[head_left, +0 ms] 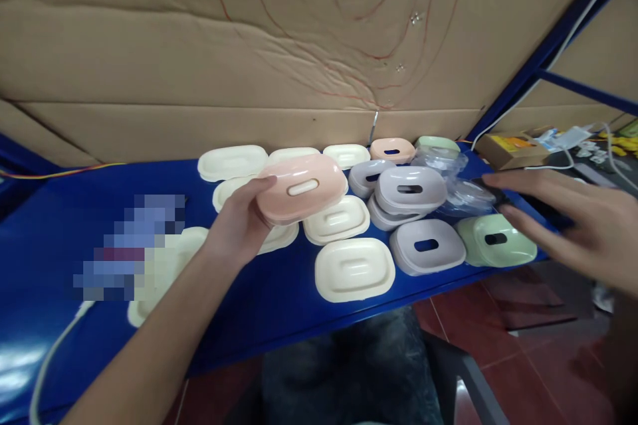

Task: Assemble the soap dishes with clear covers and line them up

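1. Head view: the left hand (238, 226) grips a pink soap-box lid (300, 189) by its left end, thumb on the top edge and fingers underneath, holding it just above the blue tabletop (60, 212).
2. The pink lid has an oval slot in its top and hangs over a group of cream trays (355, 269) that lie flat on the tabletop, some to its far left, some near and to the right.
3. The right hand (573, 219) is open, fingers spread and stretched out to the left, holding nothing; its fingertips hover over a clear plastic wrapper (461, 196) and just above a green lid (496, 240) at the right edge of the tabletop.
4. Between the two hands lie grey lids (411, 189), partly stacked, with another grey lid (426, 246) nearer, beside the green one.
5. At the far edge, against the cardboard wall (249, 46), sit a second pink lid (392, 149) and a pale green piece (437, 143).
6. A white cable (50, 358) runs across the near left of the tabletop.
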The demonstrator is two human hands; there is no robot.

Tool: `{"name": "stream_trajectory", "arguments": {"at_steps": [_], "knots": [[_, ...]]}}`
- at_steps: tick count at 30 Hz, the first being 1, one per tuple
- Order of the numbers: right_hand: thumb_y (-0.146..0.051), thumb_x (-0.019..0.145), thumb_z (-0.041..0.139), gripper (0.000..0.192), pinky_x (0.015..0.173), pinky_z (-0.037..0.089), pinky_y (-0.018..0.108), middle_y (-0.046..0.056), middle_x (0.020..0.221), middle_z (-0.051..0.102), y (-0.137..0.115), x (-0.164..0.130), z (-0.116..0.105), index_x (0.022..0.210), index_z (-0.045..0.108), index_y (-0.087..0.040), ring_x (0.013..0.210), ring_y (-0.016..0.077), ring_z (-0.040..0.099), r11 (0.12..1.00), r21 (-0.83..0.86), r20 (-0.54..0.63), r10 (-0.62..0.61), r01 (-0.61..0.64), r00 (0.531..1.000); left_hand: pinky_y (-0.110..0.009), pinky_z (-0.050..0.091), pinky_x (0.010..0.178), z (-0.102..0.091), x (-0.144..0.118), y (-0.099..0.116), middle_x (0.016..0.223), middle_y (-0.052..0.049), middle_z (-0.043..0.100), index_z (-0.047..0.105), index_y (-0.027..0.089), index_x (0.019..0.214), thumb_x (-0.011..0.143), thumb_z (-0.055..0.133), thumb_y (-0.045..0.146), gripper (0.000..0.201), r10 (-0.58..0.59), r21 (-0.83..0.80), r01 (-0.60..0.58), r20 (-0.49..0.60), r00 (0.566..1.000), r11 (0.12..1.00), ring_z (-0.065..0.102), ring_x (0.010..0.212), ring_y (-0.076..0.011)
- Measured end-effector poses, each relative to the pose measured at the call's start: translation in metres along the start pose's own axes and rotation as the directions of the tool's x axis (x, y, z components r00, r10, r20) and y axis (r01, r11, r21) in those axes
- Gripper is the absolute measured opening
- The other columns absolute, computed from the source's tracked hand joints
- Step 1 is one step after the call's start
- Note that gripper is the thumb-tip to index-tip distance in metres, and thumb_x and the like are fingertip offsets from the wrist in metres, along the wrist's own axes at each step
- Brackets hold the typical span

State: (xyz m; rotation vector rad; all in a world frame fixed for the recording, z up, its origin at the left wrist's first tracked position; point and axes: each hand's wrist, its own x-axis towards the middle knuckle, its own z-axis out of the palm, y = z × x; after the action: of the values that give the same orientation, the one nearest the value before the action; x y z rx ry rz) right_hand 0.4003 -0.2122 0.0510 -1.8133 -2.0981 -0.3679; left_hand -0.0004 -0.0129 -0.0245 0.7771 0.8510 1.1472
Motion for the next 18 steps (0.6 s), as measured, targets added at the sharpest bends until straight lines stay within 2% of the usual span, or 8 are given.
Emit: {"name": "stream_trajectory", "arguments": {"at_steps": [4,7,9,11,13,15,18], "knots": [[-0.077,0.099,0.058,0.079,0.113,0.058,0.061,0.023,0.14,0.077,0.082,0.04,0.033,0.144,0.071,-0.014,0.127,0.0439,0.075,0.992,-0.1,0.203,0.102,-0.083,0.974,-0.023,0.064,0.066,0.0,0.001,-0.001,0.112,-0.005,0.085,0.084,0.02,0.096,0.079,0.085,0.024,0.018,-0.012,0.028,0.012,-0.008,1.0,1.0,0.076,0.105,-0.0253],[-0.079,0.097,0.059,0.088,0.11,0.059,0.058,0.025,0.142,0.076,0.115,0.04,0.04,0.149,0.066,-0.01,0.121,0.0418,0.077,0.973,-0.074,0.315,0.229,-0.217,0.921,-0.024,0.065,0.068,0.001,0.0,-0.001,0.114,-0.005,0.085,0.085,0.021,0.097,0.077,0.087,0.026,0.021,0.003,0.05,-0.003,-0.003,1.0,0.999,0.075,0.109,-0.0267],[-0.079,0.096,0.061,0.089,0.108,0.061,0.056,0.023,0.146,0.074,0.12,0.026,0.035,0.154,0.063,-0.012,0.121,0.04,0.077,0.958,-0.023,0.346,0.276,-0.286,0.897,-0.026,0.067,0.073,0.001,0.0,0.0,0.122,-0.006,0.084,0.085,0.021,0.103,0.078,0.088,0.029,0.026,0.007,0.07,-0.008,0.025,1.0,0.998,0.074,0.115,-0.028],[-0.079,0.094,0.066,0.089,0.114,0.06,0.056,0.02,0.154,0.069,0.115,0.003,0.027,0.158,0.059,-0.017,0.131,0.0402,0.073,0.957,0.026,0.332,0.265,-0.289,0.905,-0.026,0.067,0.077,0.001,-0.001,0.0,0.129,-0.008,0.083,0.085,0.019,0.107,0.078,0.088,0.032,0.031,0.002,0.084,-0.006,0.051,0.999,0.996,0.073,0.12,-0.0289],[-0.078,0.091,0.074,0.092,0.124,0.054,0.057,0.017,0.164,0.062,0.106,-0.023,0.02,0.164,0.054,-0.025,0.145,0.0411,0.065,0.969,0.049,0.31,0.214,-0.24,0.926,-0.024,0.066,0.075,0.001,0.0,0.0,0.127,-0.008,0.084,0.084,0.017,0.106,0.078,0.09,0.033,0.033,-0.006,0.083,0.002,0.046,0.999,0.997,0.074,0.116,-0.0275],[-0.076,0.087,0.082,0.1,0.131,0.047,0.059,0.014,0.173,0.053,0.095,-0.049,0.019,0.17,0.045,-0.033,0.156,0.0424,0.055,0.982,0.041,0.32,0.163,-0.185,0.933,-0.022,0.064,0.069,0.0,0.0,-0.001,0.119,-0.006,0.085,0.083,0.017,0.103,0.076,0.092,0.032,0.032,-0.015,0.071,0.013,0.024,1.0,0.997,0.075,0.104,-0.0236],[-0.076,0.083,0.085,0.109,0.133,0.044,0.064,0.015,0.18,0.04,0.082,-0.078,0.031,0.173,0.038,-0.038,0.162,0.0463,0.046,0.992,-0.002,0.336,0.116,-0.123,0.935,-0.021,0.062,0.067,-0.001,0.001,-0.003,0.118,-0.005,0.085,0.083,0.017,0.105,0.076,0.093,0.032,0.034,-0.025,0.076,0.024,0.016,1.0,0.997,0.074,0.098,-0.0209]]}}
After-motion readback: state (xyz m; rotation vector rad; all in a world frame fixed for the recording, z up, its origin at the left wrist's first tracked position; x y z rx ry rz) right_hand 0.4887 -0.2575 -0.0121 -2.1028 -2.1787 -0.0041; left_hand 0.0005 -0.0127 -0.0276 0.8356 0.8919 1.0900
